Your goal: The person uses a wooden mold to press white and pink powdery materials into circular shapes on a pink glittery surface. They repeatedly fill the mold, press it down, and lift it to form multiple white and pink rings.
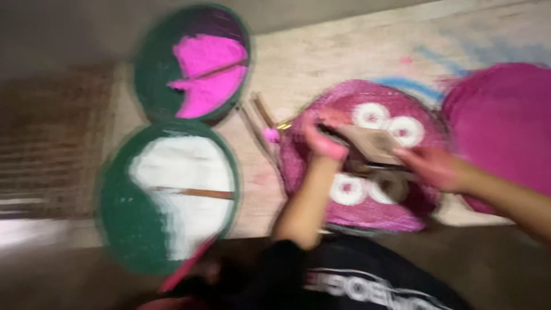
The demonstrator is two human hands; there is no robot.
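Note:
The view is blurred by motion. A round woven tray (321, 189) painted magenta with several white circles lies in front of me. Both hands, stained pink, hover over its middle. My left hand (322, 136) grips one end of a flat brown cardboard piece (367, 142). My right hand (431, 166) holds the other end, fingers closed on it. The card hides part of the tray's centre.
Two green round trays lie to the left, the far one (155, 86) holding pink powder, the near one (117, 212) white powder, each with a stick across it. A large magenta disc (505, 126) sits at right. Sticks (258, 115) lie between the trays.

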